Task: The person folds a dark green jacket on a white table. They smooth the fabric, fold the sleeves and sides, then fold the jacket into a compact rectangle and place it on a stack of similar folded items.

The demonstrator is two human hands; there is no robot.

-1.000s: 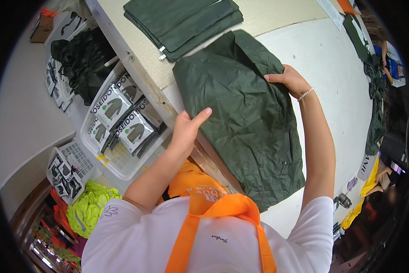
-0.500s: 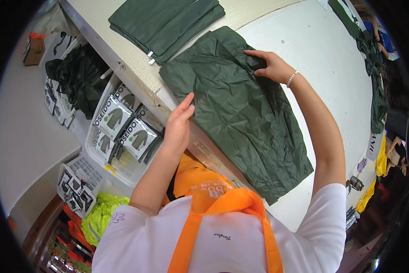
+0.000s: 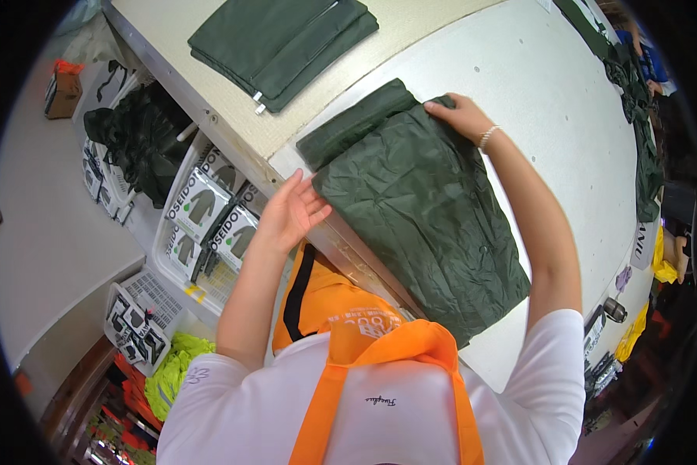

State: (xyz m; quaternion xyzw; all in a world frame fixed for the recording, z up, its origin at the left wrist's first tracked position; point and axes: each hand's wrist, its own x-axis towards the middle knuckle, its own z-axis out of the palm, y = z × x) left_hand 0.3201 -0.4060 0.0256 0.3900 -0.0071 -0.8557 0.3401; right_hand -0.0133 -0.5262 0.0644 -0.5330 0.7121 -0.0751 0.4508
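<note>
A dark green, thin, wrinkled garment (image 3: 426, 209) lies folded lengthwise on the white worktable in front of me. Across its far end runs a narrow flat band (image 3: 356, 124) of the same cloth. My right hand (image 3: 463, 120) holds the garment's far right corner between thumb and fingers. Beside the far left corner is my left hand (image 3: 288, 213), palm turned up and fingers apart, the fingertips close against the cloth's edge. Whether they touch it I cannot tell. Beyond lies a stack of folded dark green cloth pieces (image 3: 286, 46) with small white tags.
Left of the table edge (image 3: 236, 139) stands a white basket (image 3: 162, 256) of packaged garments (image 3: 197, 205). Black bags (image 3: 143, 132) and a smaller grey crate (image 3: 151, 298) are near it. Neon yellow cloth (image 3: 182, 364) lies lower left. Other people (image 3: 655, 77) are at the far right.
The garment's far end has been folded, so the flat band now shows there. My left hand has drawn back toward me and turned palm up. My right hand has closed on the corner.
</note>
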